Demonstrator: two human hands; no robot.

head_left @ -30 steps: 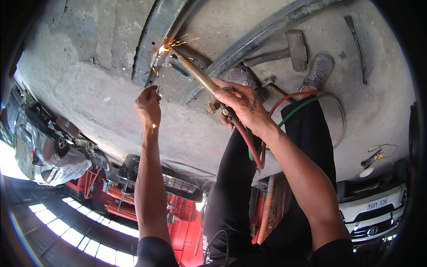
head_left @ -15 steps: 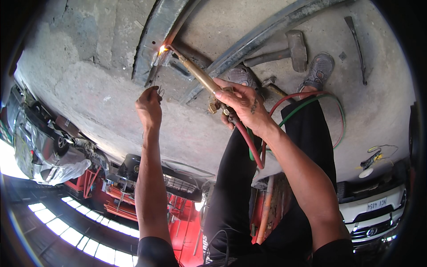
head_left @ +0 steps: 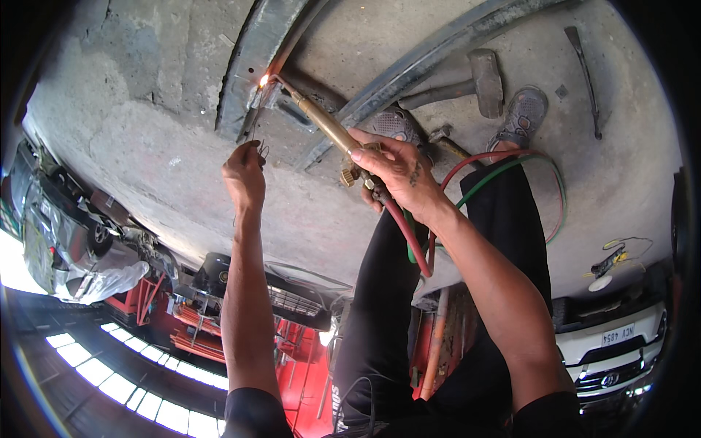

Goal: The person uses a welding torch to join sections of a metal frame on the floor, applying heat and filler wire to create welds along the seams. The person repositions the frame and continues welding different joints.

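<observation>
Evidently, your left hand point(head_left: 243, 175), left of centre in the frame, was pinched on a thin wire point(head_left: 254, 132) that rose toward the glowing spot point(head_left: 264, 80) on the metal beam point(head_left: 261, 44), upper left. To do this well, you probably needed to feed the wire gently into the heat and keep those bare fingers well back from it. Further right, the brass torch point(head_left: 326, 124) slanted up to the same spot, your right hand point(head_left: 400, 169) wrapped around its handle near the centre; an even tip gap and a steady wrist likely mattered most, with the red hose point(head_left: 406, 230) left slack so it did not tug. A second earlier, sparks sprayed around the tip and one flashed over your left wrist; now none showed, while both hands had barely moved.
</observation>
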